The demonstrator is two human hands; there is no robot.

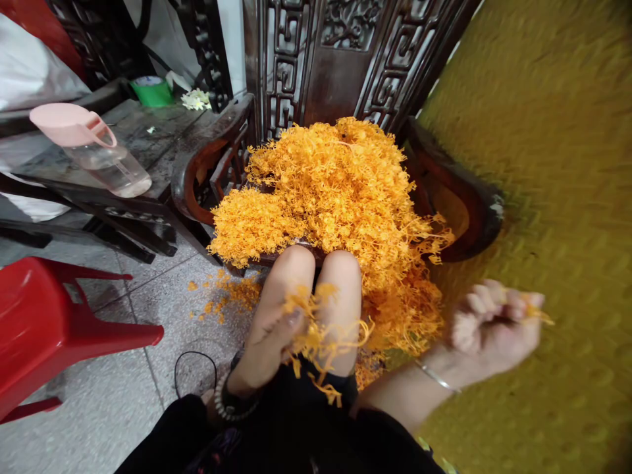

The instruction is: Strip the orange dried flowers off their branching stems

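My left hand [274,345], blurred, is closed on a loose bunch of orange stringy flower-like sprigs [328,339] above my knees. Out to the right, my right hand [494,326] is raised in a fist, with a small orange strand [536,313] pinched between thumb and finger. In front of my knees a big heap of the same orange sprigs [340,184] covers the seat of a dark carved wooden chair [340,76]. Part of the heap spills down the right side beside my leg. What kind of sprig these are I cannot tell for certain.
A dark side table [143,135] at left bears a pink-lidded clear bottle [106,161], a green tape roll [152,91] and a pale flower [196,99]. A red plastic stool [69,322] stands at lower left. Orange bits [230,293] and a black cord [195,353] lie on the floor.
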